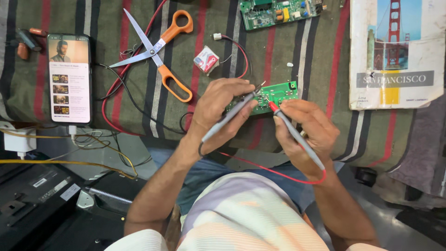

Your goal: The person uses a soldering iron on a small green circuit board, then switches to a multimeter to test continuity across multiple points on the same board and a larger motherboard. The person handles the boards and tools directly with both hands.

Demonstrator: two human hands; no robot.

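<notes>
Right now, from my head camera, my left hand (218, 109) is closed around a grey test probe (230, 116), pinching it like a pen, with its tip resting on the small green circuit board (274, 95). My right hand (304, 132) pinches a second grey probe with a red tip (292, 132), and that tip touches the same board just beside the first. A red lead (269, 171) runs from it across my lap. The board lies on a striped cloth (320, 60), between my two hands. Orange-handled scissors (160, 51) lie open further up to the left, near a small red and white packet (206, 60). A phone (69, 78) with a lit screen rests at the left edge, well apart. A second green board (274, 13) sits at the top, and a worn book (395, 51) lies on the right.
</notes>
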